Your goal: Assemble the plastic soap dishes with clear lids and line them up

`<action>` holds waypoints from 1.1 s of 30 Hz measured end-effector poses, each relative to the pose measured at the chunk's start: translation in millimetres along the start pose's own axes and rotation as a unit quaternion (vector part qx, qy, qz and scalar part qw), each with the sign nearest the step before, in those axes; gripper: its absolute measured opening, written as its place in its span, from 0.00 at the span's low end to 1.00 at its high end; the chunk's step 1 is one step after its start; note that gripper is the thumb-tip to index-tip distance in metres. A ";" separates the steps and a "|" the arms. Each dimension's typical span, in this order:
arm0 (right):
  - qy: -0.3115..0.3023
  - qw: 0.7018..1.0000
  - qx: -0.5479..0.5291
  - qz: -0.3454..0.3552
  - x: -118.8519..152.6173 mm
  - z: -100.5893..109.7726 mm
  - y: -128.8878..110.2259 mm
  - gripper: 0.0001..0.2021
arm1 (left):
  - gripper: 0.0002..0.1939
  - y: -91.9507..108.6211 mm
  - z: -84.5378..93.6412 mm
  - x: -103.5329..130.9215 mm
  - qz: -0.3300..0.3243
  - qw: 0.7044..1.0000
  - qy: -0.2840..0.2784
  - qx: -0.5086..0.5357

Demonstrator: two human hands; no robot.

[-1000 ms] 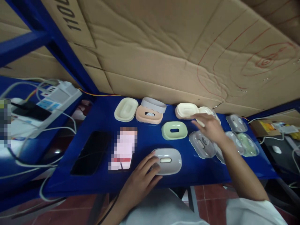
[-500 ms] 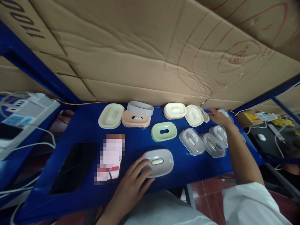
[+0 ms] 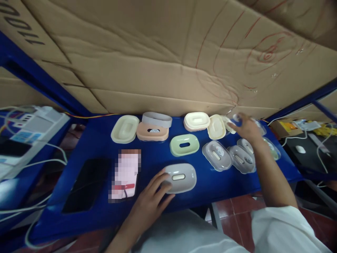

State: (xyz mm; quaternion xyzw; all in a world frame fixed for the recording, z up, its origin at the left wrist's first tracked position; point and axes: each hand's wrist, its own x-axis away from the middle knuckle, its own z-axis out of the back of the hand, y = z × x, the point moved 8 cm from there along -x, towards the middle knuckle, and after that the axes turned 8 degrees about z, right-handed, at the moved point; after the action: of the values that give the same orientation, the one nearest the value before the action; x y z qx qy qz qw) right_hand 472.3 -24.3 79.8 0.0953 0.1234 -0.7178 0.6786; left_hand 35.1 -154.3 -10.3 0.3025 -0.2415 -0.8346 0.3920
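A grey oval soap dish (image 3: pixel 188 179), with a pale insert in its middle slot, lies on the blue tabletop. My left hand (image 3: pixel 155 191) grips its left end, fingers over the rim and the thumb at the near side. At the back right, my right hand (image 3: pixel 246 128) reaches among clear and cream pieces. Something whitish shows by its blurred fingertips, and I cannot make out whether they hold it. Close to that hand are a cream dish (image 3: pixel 216 127) and a clear lid (image 3: pixel 259 127). Below it lie grey dishes with clear covers (image 3: pixel 217 155).
A green dish (image 3: pixel 184 145) sits mid-table. Behind are a stacked cream dish (image 3: pixel 197 120), a peach dish (image 3: pixel 152 133), a grey ring (image 3: pixel 157 119) and another cream dish (image 3: pixel 125 129). Left lie a lit phone (image 3: pixel 126 175) and a dark tablet (image 3: pixel 85 184). Cardboard (image 3: pixel 147 70) walls the back.
My right hand has shifted slightly at the back right, its fingers lifting and spreading near the clear pieces. My left hand stays on the grey soap dish. The view has tilted a little.
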 end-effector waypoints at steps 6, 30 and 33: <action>0.004 0.954 -0.134 0.268 113.6 28.8 -151.3 0.44 | 0.34 -24.1 -6.9 2.5 0.111 0.990 -0.032 0.075; -0.094 0.877 -0.176 0.436 172.3 -49.4 -258.0 0.38 | 0.48 -32.7 -19.2 5.0 0.142 0.980 -0.066 0.127; -0.079 0.876 -0.177 0.442 173.8 -52.2 -256.4 0.38 | 0.45 -35.3 -19.3 5.0 0.151 0.977 -0.069 0.135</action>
State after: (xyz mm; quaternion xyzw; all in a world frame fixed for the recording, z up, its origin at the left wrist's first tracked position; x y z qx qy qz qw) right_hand 204.3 -161.1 -10.4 -0.0386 0.1396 -0.3139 0.9383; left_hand 27.9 -141.2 -47.9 0.2548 -0.4214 -0.7444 0.4510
